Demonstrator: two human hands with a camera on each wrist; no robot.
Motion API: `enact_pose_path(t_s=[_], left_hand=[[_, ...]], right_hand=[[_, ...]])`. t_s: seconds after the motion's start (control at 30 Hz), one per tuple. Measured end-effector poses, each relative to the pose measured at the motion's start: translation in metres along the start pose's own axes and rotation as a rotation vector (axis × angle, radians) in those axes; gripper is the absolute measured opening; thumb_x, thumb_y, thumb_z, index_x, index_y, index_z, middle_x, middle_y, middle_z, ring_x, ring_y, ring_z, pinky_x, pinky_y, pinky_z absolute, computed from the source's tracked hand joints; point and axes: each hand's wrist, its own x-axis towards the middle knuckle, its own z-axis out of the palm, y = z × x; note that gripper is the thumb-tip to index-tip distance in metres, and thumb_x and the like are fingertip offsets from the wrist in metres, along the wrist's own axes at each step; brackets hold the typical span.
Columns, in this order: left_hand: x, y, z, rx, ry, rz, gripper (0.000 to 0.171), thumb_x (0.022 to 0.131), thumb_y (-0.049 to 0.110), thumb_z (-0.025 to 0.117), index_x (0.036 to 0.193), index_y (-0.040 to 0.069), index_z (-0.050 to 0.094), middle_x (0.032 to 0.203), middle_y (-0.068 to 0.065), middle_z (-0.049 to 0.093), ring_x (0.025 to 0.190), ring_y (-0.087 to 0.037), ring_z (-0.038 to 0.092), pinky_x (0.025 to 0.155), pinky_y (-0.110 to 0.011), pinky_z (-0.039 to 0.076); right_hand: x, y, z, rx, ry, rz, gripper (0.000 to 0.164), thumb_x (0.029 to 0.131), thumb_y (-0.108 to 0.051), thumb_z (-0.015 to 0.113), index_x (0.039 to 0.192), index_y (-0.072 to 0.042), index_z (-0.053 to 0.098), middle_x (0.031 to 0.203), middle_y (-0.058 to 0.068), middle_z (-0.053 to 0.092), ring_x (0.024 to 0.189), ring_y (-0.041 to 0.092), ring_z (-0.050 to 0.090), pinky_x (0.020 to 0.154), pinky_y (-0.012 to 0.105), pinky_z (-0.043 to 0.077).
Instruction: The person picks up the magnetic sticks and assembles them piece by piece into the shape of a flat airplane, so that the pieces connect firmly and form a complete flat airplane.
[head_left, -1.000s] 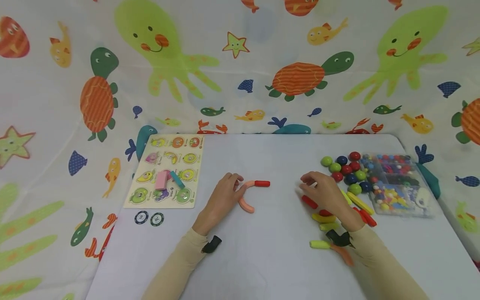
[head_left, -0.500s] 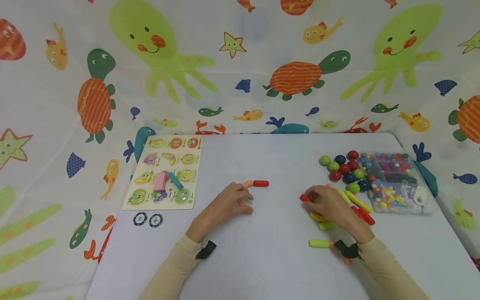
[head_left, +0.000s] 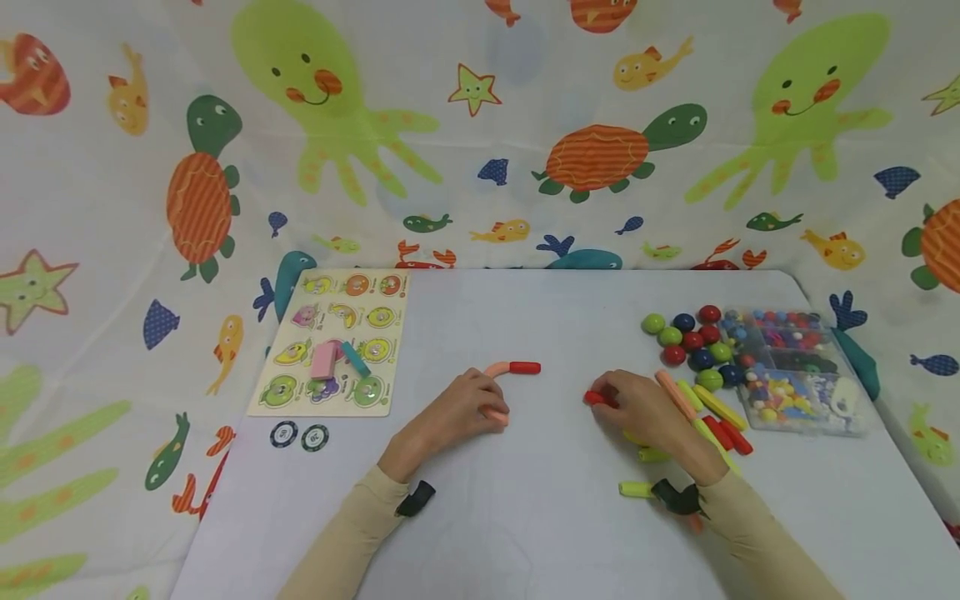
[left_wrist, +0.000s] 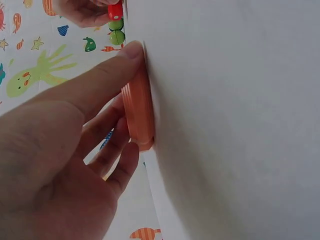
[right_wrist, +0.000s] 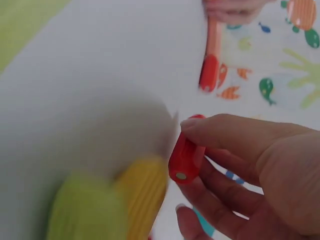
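My left hand (head_left: 453, 410) grips a curved orange magnetic stick (left_wrist: 137, 112) between thumb and fingers, low over the white table. Just beyond those fingers, another curved orange stick (head_left: 497, 368) meets the end of a straight red stick (head_left: 525, 367). My right hand (head_left: 643, 408) pinches a short red magnetic stick (right_wrist: 186, 157), and a small metal dot shows on its end in the right wrist view. Beneath and beside the right hand lie yellow and lime sticks (head_left: 636, 490), partly hidden by the hand and wrist.
At the right are loose red, blue and green balls (head_left: 692, 340) and a clear compartment box (head_left: 806, 360) of beads. More sticks (head_left: 718, 404) lie before them. On the left lies a fruit puzzle board (head_left: 273, 400) bearing pink and teal blocks, with two round chips (head_left: 315, 437) in front.
My right hand has taken up the red stick and drawn it slightly left. The left hand has shifted down along the orange curve and now grips its near part.
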Motion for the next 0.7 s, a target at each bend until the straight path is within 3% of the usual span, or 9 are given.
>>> enact_pose_path(t_s=[0.13,0.47,0.7], left_hand=[[0.001,0.0,0.0,0.016,0.009,0.015,0.018,0.083,0.021,0.085,0.098,0.016,0.08,0.103,0.004,0.069,0.106,-0.016,0.053,0.095,-0.035,0.047],[0.003,0.001,0.001,0.014,0.018,0.007,0.017,0.083,0.022,0.085,0.098,0.018,0.081,0.103,0.005,0.068,0.104,-0.014,0.053,0.092,-0.035,0.046],[0.002,0.001,0.001,0.023,0.029,0.012,0.017,0.082,0.021,0.086,0.097,0.018,0.081,0.104,0.005,0.068,0.104,-0.014,0.053,0.091,-0.035,0.046]], right_hand=[[0.011,-0.019,0.01,0.001,-0.043,-0.036,0.028,0.089,-0.021,0.079,0.115,-0.014,0.07,0.099,-0.004,0.068,0.09,0.012,0.06,0.084,0.032,0.056],[0.029,-0.056,0.037,0.018,-0.065,-0.242,0.018,0.089,-0.014,0.078,0.105,-0.012,0.071,0.091,-0.004,0.068,0.082,0.009,0.056,0.077,0.026,0.053],[0.034,-0.068,0.045,0.017,-0.079,-0.251,0.015,0.089,-0.012,0.077,0.103,-0.012,0.072,0.091,-0.004,0.067,0.082,0.008,0.055,0.077,0.027,0.052]])
